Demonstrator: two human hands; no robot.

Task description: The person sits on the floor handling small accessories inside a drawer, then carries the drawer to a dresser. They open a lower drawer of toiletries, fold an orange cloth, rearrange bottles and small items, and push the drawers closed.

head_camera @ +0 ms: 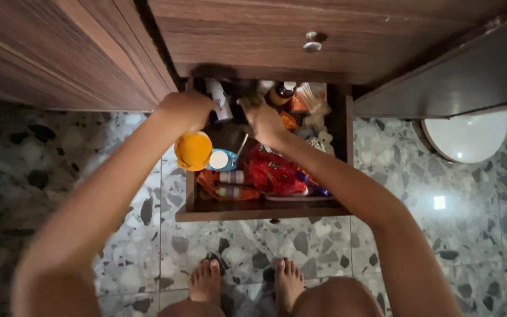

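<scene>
In the drawer (340, 126), left hand (186, 110) grips white bottle (219, 100).

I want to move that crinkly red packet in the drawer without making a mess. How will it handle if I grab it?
The red packet looks like thin, creased film, so it probably flexes and crackles instead of lifting stiffly. It seems light for its bulk. It lies on a heap of small tubes, so pulling it may drag or tip neighbours.
</scene>
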